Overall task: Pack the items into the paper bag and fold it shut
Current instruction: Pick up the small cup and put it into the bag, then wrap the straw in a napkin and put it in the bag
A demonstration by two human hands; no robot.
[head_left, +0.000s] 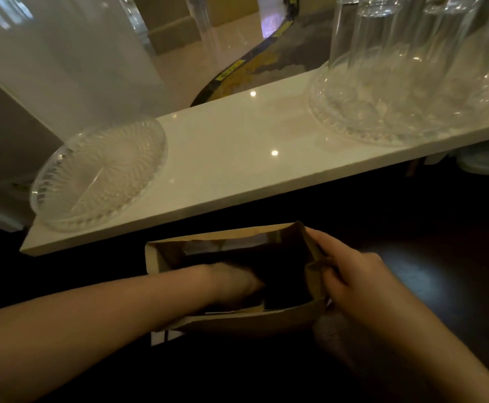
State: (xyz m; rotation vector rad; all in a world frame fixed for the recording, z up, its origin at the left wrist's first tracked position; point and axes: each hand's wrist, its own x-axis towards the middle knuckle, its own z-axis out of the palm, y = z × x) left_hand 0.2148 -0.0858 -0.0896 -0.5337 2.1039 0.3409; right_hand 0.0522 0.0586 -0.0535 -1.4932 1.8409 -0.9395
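Brown paper bag [234, 317] sits below white table [237, 158] edge, mouth up. My right hand [351, 282] pinches rim, keeping mouth wide. My left hand [234, 282] reaches inside; finger state unseen, contents too dark.

Head camera looks steeply down, close over the white shelf [237, 158].

bare arms, nothing worn

both forearms are uncovered from the frame's lower edge to the hands: no sleeve, cuff or glove shows. the left hand [239, 282] shows only its wrist and back, its fingers lost in shadow. the right hand [353, 279] is bare too, with no ring, watch or band visible; its knuckles and thumb are clear, the nails too dim and blurred to judge.
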